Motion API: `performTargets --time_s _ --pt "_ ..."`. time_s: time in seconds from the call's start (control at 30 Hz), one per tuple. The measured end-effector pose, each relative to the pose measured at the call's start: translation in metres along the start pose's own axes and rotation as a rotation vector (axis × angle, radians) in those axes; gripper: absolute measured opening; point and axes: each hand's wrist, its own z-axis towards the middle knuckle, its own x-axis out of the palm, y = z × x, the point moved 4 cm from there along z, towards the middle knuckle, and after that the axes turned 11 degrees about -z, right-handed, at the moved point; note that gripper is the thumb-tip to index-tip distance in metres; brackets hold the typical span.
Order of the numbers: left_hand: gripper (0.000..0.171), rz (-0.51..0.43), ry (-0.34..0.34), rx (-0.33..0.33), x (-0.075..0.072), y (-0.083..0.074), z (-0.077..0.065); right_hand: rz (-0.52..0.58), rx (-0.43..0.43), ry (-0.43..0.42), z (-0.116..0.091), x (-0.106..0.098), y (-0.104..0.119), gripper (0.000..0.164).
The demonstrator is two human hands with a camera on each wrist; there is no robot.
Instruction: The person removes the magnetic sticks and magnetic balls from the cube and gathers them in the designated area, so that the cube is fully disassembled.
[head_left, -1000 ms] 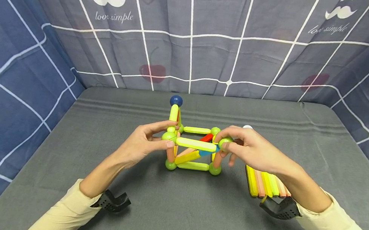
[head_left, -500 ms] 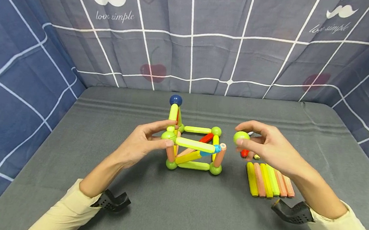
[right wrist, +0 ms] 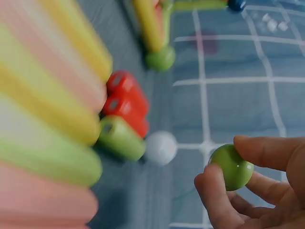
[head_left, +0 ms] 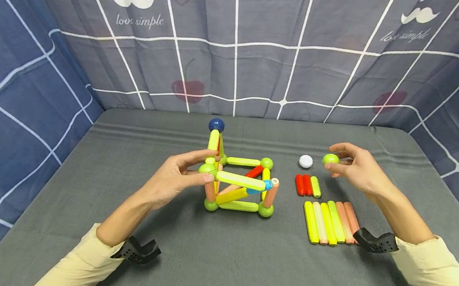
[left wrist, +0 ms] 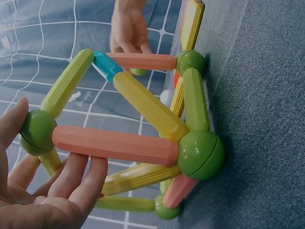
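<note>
A frame of magnetic rods and balls stands on the grey cloth, topped at the back left by a dark blue ball [head_left: 216, 124]. My left hand [head_left: 179, 172] grips the green corner ball [left wrist: 38, 132] at its upper left, fingers against the orange rod [left wrist: 114, 144] in the left wrist view. From that ball a yellow-green rod [head_left: 240, 180] reaches right, ending beside a blue rod tip [head_left: 268, 185]. The orange upright [head_left: 271, 195] there has a bare top end. Away to the right, my right hand [head_left: 362, 170] pinches a loose green ball [right wrist: 232, 167] between thumb and fingers.
A white ball [head_left: 305, 161] lies left of my right hand. Nearer sit short red rods [head_left: 300, 185] and a short green rod [head_left: 315, 187]. Several long rods [head_left: 334, 223] lie in a row closer to me. A checked curtain [head_left: 259, 71] hangs behind.
My right hand has pulled the green ball off the frame's upper right corner and carried it right, uncovering the white ball and short rods. My left hand keeps its grip in place.
</note>
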Motion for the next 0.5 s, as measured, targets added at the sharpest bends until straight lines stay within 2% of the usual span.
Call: performTargets --time_s 0.17,0.33,0.5 --pt "0.053 0.01 -0.002 0.001 0.0 -0.001 -0.001 -0.092 0.033 0.045 0.023 0.004 -0.017 0.046" --pt "0.055 0.011 -0.002 -0.011 0.001 -0.001 -0.003 -0.135 0.02 0.113 0.038 0.013 -0.023 0.04" --pt "0.055 -0.005 -0.005 -0.009 0.001 -0.002 -0.003 -0.217 -0.005 0.104 0.048 0.017 -0.024 0.037"
